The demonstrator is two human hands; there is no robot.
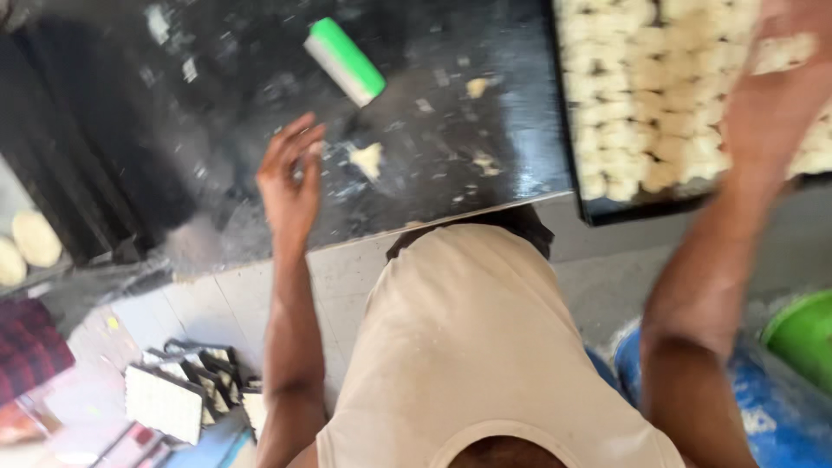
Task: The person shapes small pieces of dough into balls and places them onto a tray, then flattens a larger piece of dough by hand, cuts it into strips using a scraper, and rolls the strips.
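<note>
Dough balls (646, 104), pale and packed close in rows, filled a dark tray (598, 211) at the right end of the black worktop (451, 156), the tray's near corner jutting past the worktop's front edge. The right hand (776, 91) hung over the far right part of that tray, blurred by motion; one pale dough piece (784, 52) showed at its fingers, but whether the grip pinched it or merely lay over it could not be told from the blur. The left hand (290, 178) was raised over the worktop near its front edge, fingers loosely curled and a little apart, nothing clearly held between them. Just beside the fingertips lay a small scrap of dough (367, 159) on the flour-smeared surface, with more crumbs scattered toward the tray. Farther back on the worktop lay a short roller (345, 61) with a green top and white side, tilted on a diagonal, well apart from both hands.

The person's beige shirt (472, 347) took up the lower middle of the view. At far left, beyond the worktop's end, two flat rounds of dough (26, 247) sat on a lower surface. On the tiled floor (217, 303) below were a heap of dark and white flat items (186, 390) and a red checked cloth (30, 347). At lower right stood a blue container (780, 416) with a green bowl (802, 338) beside it.
</note>
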